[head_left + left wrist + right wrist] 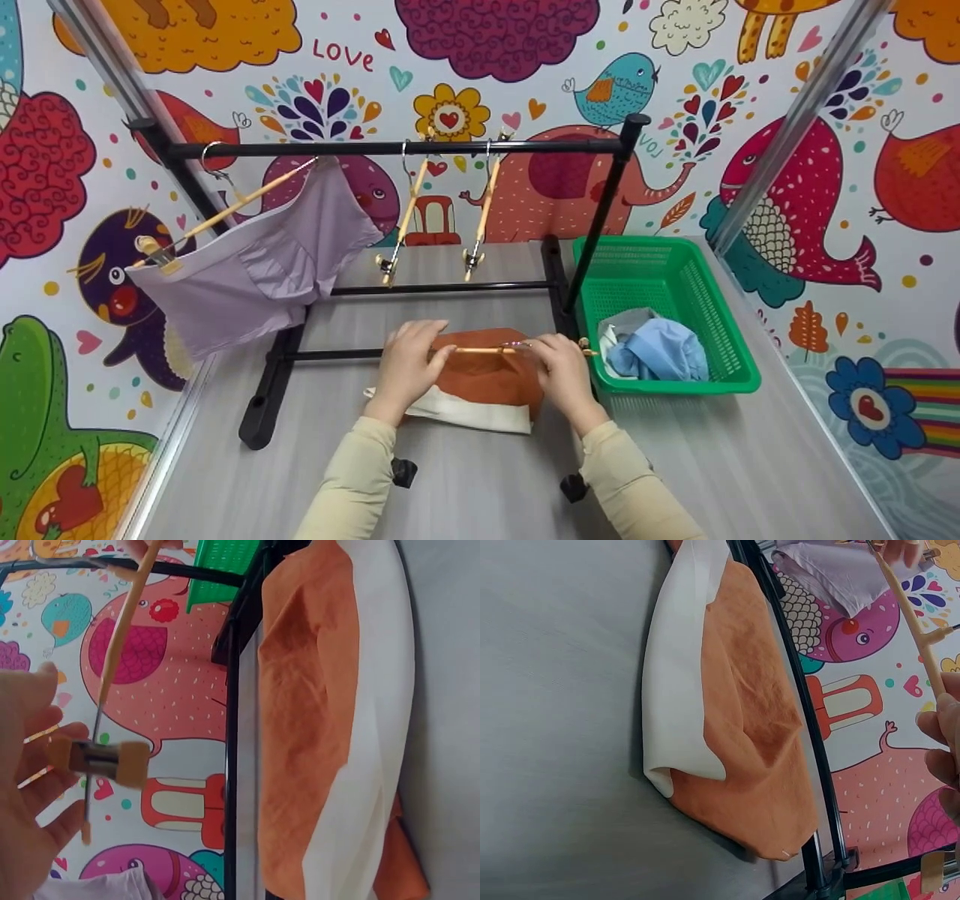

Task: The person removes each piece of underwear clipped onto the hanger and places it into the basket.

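Note:
A wooden clip hanger (pixel 480 350) is held level above an orange-brown garment with a white band (pixel 472 418). My right hand (pixel 561 371) grips the hanger's bar toward its right end, fingers curled round the wood (pixel 949 739). At the opposite end, my left hand (pixel 409 367) has its thumb and fingers spread around a metal-and-wood clip (pixel 101 760), fingers loosely extended behind it. The garment lies folded on the grey table, its white band (pixel 679 690) toward me.
A black rack (pixel 525 146) stands behind the hands. Lavender shorts (pixel 247 270) hang from a clip hanger at its left; two bare clip hangers (pixel 411 210) hang mid-rail. To the right, a green basket (pixel 727 330) holds blue cloth (pixel 660 352) and pale cloth.

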{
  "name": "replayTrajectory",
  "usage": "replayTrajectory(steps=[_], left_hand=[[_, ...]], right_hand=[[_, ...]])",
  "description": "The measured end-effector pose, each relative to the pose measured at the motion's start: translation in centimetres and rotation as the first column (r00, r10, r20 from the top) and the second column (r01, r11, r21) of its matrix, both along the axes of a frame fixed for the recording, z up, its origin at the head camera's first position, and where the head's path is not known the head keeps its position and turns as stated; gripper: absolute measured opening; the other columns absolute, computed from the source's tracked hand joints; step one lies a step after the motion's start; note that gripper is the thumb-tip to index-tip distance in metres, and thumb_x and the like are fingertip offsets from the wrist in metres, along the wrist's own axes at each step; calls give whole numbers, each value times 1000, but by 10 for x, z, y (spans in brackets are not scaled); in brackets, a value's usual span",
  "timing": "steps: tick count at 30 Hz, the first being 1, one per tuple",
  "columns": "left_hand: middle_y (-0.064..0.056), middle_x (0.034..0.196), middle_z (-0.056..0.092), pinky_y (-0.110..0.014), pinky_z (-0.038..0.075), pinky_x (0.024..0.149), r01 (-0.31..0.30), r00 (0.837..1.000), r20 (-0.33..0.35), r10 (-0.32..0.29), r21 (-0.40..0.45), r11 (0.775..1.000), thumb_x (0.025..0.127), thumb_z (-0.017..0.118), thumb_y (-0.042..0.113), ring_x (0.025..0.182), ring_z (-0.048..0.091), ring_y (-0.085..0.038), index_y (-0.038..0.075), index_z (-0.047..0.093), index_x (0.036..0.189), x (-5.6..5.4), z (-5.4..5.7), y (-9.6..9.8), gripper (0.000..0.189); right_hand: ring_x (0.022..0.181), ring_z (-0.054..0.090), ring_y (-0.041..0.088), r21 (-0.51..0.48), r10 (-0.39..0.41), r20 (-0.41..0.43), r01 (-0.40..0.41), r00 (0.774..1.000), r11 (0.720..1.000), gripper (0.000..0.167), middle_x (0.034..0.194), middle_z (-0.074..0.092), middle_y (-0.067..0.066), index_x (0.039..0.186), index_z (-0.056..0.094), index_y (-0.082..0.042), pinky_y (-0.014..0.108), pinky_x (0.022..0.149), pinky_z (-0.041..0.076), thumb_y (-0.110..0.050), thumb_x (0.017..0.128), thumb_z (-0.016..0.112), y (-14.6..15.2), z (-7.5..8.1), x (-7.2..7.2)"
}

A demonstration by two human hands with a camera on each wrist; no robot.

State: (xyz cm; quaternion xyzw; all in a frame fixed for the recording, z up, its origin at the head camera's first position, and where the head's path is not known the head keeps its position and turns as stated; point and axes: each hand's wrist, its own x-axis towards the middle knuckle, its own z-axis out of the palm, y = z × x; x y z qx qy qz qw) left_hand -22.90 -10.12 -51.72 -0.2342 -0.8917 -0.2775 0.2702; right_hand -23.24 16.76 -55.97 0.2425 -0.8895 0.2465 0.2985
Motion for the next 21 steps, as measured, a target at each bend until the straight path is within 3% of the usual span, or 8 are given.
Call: replayTrajectory(steps=[8, 21], left_hand=[[-8, 106, 71, -49, 46, 91, 25, 995, -90, -33, -90, 996, 81, 80, 19, 101, 63, -28, 7, 70, 113, 5, 3, 15, 36], [-4, 100, 70, -46, 46, 87, 1, 993, -119, -24, -184, 983, 82, 80, 24, 95, 63, -25, 11, 71, 114, 13, -4, 30, 36]], right_hand=[[85, 61, 22, 4, 13, 3, -13, 1000, 1000, 39, 94, 69, -1, 102, 76, -17, 39, 70, 49, 11, 75, 76, -2, -2, 1], [83, 61, 21, 5, 7, 5, -7, 1000, 1000, 30, 93, 70, -3, 101, 76, -19, 38, 70, 49, 0, 78, 81, -8, 0, 4]])
